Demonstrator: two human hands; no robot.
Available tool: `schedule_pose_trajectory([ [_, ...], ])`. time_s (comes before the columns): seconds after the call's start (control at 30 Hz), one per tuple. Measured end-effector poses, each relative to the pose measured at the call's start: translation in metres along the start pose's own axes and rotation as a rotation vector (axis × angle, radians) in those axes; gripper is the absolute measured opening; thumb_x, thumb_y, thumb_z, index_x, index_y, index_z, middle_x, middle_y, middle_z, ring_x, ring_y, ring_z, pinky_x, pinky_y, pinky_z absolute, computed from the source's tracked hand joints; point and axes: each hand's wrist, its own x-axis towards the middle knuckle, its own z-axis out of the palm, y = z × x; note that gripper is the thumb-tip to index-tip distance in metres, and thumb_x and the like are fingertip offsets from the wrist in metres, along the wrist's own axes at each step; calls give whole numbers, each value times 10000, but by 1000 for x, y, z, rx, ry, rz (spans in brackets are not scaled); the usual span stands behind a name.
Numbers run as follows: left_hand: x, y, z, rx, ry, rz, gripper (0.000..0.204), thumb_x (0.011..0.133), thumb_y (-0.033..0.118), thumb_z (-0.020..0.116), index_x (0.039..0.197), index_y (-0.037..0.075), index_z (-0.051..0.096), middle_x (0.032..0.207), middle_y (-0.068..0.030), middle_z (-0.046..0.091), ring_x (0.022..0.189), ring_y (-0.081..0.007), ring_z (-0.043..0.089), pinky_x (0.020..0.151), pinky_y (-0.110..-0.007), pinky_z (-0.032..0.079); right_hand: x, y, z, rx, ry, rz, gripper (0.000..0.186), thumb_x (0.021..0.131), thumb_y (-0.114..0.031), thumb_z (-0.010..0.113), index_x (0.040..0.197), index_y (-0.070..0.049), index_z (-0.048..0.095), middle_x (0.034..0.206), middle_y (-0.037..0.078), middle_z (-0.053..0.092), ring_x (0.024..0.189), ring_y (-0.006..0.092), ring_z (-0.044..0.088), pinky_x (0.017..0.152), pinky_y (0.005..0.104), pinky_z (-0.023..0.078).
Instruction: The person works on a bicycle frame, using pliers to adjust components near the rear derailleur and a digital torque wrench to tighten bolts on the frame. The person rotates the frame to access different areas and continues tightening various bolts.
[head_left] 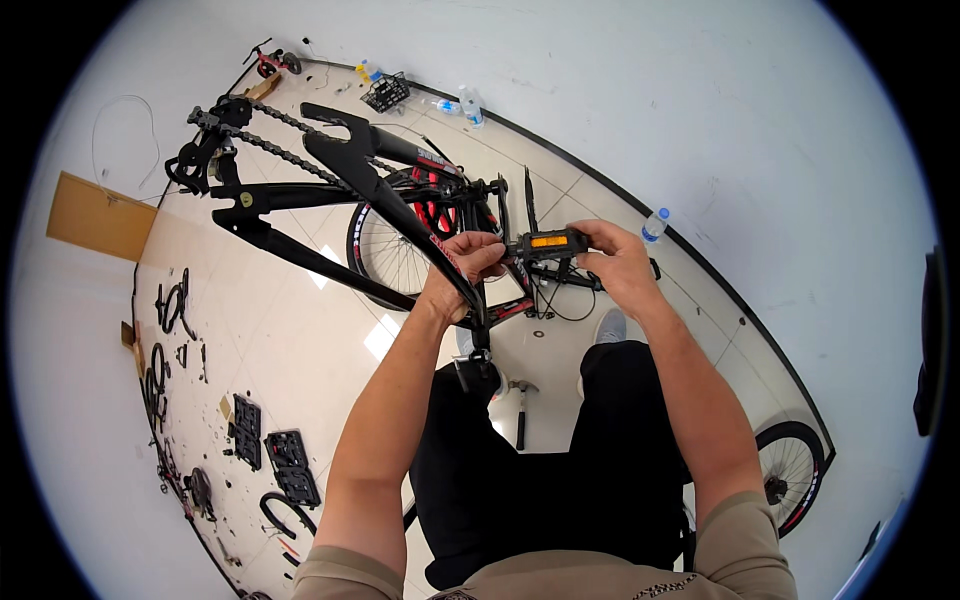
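A black bicycle pedal [549,243] with an orange reflector is held level in front of me, above my knees. Fingers of my right hand [615,262] close round its outer end. At its inner end, my left hand [465,262] pinches near the spindle, where a crank end may lie; the fingers hide the exact part. My left forearm passes by the black bicycle frame [375,190], which stands tilted with its rear fork arms pointing to the upper left. A chain [290,158] and a derailleur [200,160] hang at that end.
A hammer [521,412] lies on the floor between my feet. Open tool cases [292,468] and scattered parts are at lower left. One wheel [380,250] lies behind the frame, another [792,475] at right. Bottles [470,106] and a black basket [385,92] stand along the wall.
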Motion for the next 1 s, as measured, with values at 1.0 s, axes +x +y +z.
schedule_pose_trajectory([
  [1.0, 3, -13, 23, 3, -1, 93, 196, 915, 150, 672, 986, -32, 683, 796, -80, 686, 646, -121, 621, 624, -249, 529, -59, 68, 138, -192, -95, 114, 430, 815, -120, 729, 1189, 24, 575, 1068, 188, 671, 1016, 298, 650, 895, 372, 507],
])
